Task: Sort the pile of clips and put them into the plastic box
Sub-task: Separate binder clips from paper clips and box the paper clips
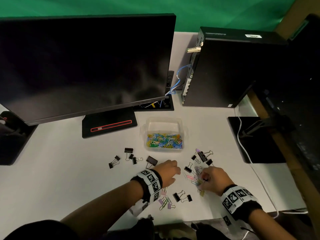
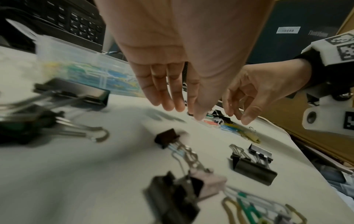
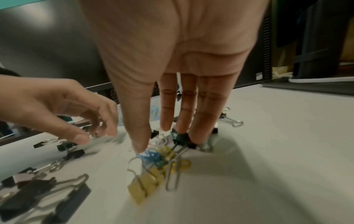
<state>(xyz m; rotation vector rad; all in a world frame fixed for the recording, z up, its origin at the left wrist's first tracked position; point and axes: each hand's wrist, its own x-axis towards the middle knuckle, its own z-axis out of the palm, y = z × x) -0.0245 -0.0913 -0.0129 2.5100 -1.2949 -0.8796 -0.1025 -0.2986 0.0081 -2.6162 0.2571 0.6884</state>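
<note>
A clear plastic box (image 1: 164,119) behind my hands holds coloured paper clips (image 1: 164,140). Black binder clips (image 1: 129,155) lie scattered to its left, and more (image 1: 181,196) lie near the table's front. A mixed pile of clips (image 1: 195,181) sits below the box. My right hand (image 1: 204,179) reaches down onto this pile. Its straight fingers (image 3: 184,121) touch a dark binder clip and its thumb touches blue paper clips (image 3: 151,154). A yellow binder clip (image 3: 145,186) lies just in front. My left hand (image 1: 176,170) hovers beside the pile with relaxed fingers (image 2: 172,98), holding nothing.
A dark monitor (image 1: 83,63) on its stand fills the back left and a black computer tower (image 1: 225,70) the back right. A white cable (image 1: 245,153) runs over a black pad (image 1: 259,141) at right. Lilac and green clips (image 1: 164,201) lie near the front edge.
</note>
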